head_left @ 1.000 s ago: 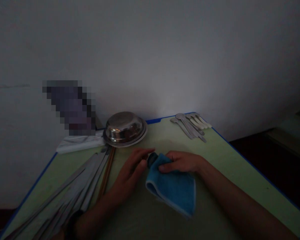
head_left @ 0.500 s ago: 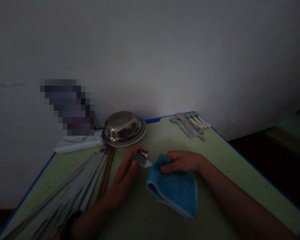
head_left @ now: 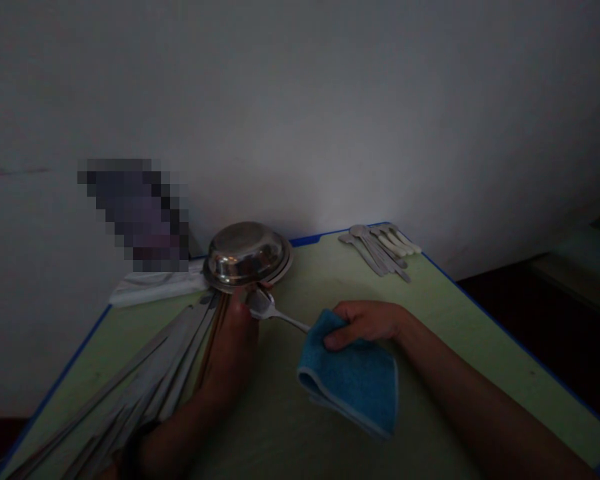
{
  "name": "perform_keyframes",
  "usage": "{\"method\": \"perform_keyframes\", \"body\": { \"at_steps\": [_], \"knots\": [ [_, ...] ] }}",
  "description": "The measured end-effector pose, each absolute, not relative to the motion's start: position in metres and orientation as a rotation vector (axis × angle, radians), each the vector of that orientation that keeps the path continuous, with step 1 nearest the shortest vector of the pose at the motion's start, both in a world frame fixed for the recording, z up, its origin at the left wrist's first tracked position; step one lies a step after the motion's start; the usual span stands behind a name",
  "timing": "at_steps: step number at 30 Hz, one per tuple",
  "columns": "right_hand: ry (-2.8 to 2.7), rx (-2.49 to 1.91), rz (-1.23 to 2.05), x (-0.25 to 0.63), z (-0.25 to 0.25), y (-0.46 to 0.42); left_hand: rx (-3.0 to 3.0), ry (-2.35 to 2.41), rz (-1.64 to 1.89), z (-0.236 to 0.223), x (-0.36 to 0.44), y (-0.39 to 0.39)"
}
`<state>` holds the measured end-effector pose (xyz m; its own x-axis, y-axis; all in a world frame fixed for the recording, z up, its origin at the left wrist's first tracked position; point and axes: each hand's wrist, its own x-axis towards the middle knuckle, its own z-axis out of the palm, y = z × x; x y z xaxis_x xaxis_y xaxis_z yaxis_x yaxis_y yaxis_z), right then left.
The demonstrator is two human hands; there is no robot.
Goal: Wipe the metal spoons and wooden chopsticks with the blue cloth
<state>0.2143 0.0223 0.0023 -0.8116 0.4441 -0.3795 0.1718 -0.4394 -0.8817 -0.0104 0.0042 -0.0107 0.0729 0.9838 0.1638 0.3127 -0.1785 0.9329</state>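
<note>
A metal spoon [head_left: 285, 319] spans the space between my two hands, above the table. My left hand [head_left: 237, 327] is closed around its bowl end. The handle runs right and disappears into a blue cloth [head_left: 353, 377] with a pale stitched edge. My right hand [head_left: 357, 325] pinches this cloth, thumb on top, and its loose part hangs down. How far the handle goes inside the cloth is hidden. Just beyond my left hand sits an upside-down steel bowl [head_left: 245, 250] on a wider dish.
Several spoons [head_left: 375, 250] lie at the table's far right corner. Wooden chopsticks [head_left: 209, 353] and long flat grey strips [head_left: 145, 380] lie along the left. A white packet [head_left: 160, 283] and a blurred-out upright object [head_left: 145, 213] stand near the wall. The green table [head_left: 490, 353] has blue edging.
My left hand has moved left and slightly away with the spoon bowl, baring more of the handle from the cloth. My right hand and the cloth have hardly moved.
</note>
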Motion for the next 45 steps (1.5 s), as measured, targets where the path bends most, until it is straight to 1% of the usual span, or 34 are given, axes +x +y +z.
{"method": "perform_keyframes", "body": {
  "at_steps": [2, 5, 7, 13, 15, 18, 21, 26, 30, 32, 39, 45],
  "knots": [
    [-1.512, -0.891, 2.364, 0.213, 0.002, 0.022, 1.728, 1.176, 1.093, -0.007, -0.009, -0.002],
    [-1.497, -0.914, 2.326, 0.211, 0.001, 0.023, 1.884, 0.937, 0.916, -0.003, -0.007, -0.010],
    [-1.486, -0.932, 2.308, 0.210, 0.000, 0.024, 1.904, 0.880, 0.867, -0.003, -0.005, -0.011],
    [-1.237, -0.934, 2.292, 0.204, -0.009, 0.027, 1.786, 1.086, 1.022, -0.012, 0.002, -0.001],
    [-1.087, -0.948, 2.215, 0.199, -0.013, 0.028, 1.738, 1.183, 1.144, -0.012, 0.004, 0.000],
    [-0.781, -0.900, 2.010, 0.189, -0.018, 0.032, 1.724, 1.289, 1.288, -0.007, 0.004, -0.002],
    [-0.548, -0.824, 1.846, 0.182, -0.021, 0.037, 1.820, 1.263, 1.216, -0.004, 0.004, -0.004],
    [-0.373, -0.803, 1.685, 0.179, -0.021, 0.043, 2.087, 1.196, 0.924, -0.006, 0.005, -0.005],
    [-0.319, -0.783, 1.604, 0.179, -0.022, 0.043, 2.212, 1.200, 0.645, -0.009, 0.008, -0.006],
    [-0.332, -0.765, 1.606, 0.178, -0.022, 0.043, 2.255, 1.198, 0.566, -0.010, 0.009, -0.006],
    [-0.445, -0.745, 1.622, 0.173, -0.023, 0.037, 2.275, 1.160, 0.558, -0.013, 0.010, 0.000],
    [-0.496, -0.793, 1.674, 0.172, -0.020, 0.035, 2.253, 1.132, 0.635, -0.012, 0.009, -0.001]
  ]
}}
